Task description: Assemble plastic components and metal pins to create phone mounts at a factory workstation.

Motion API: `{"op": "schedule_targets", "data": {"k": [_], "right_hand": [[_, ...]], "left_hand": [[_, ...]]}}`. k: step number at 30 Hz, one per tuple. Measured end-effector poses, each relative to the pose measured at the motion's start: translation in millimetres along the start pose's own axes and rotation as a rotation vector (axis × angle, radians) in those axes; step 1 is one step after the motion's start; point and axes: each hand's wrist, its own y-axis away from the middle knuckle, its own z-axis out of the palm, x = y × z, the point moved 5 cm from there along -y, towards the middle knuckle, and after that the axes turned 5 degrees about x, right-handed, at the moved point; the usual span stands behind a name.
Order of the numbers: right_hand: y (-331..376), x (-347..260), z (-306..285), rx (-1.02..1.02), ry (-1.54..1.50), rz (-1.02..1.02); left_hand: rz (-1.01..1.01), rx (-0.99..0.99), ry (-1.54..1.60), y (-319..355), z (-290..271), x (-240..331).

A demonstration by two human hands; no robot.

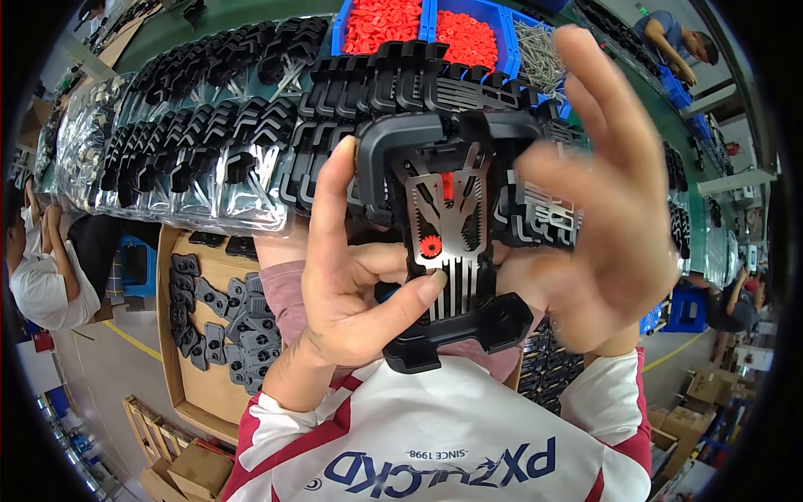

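Note:
My left hand (347, 309) is closed around a black plastic phone holder (452, 226), its thumb pressing on the metal plate and a finger along the left side. Inside the holder's open body are a slotted silver plate (450, 219), a small red gear (430, 246) at the lower left and a red strip (447, 186) near the top. Close to the holder's right side, my right hand (615, 201) is blurred by motion. Its upper fingers stretch upward, with thumb and forefinger apart; I see nothing held in it.
Behind the holder, rows of black clamp parts (372, 84) line the bench. Blue bins hold red pieces (385, 25) and metal pins (539, 54). Bagged black parts (192, 159) lie left. Below, a cardboard box (196, 385) holds dark plates. Co-workers (50, 276) sit left and far right (673, 42).

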Motion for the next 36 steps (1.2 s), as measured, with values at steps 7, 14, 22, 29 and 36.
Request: {"op": "schedule_targets", "data": {"k": [7,14,22,29,36], "right_hand": [[4.3,24.0,3.5,-0.013,-0.397,0.744],[16.3,22.7,11.8,-0.077,-0.497,0.848],[-10.3,102.4,-4.4,0.329,-0.302,0.68],[10.6,271.7,26.4,-0.277,0.626,0.563],[29.6,301.5,52.5,-0.648,0.645,0.71]], "left_hand": [[-0.011,0.04,0.004,3.1,-9.0,-3.8],[0.105,-0.052,-0.09,2.6,-14.6,-0.2],[0.194,-0.163,-0.214,12.3,-23.8,0.9],[0.117,-0.077,-0.194,10.6,-26.3,6.2],[-0.06,0.105,-0.008,3.8,-38.6,17.5]]}}
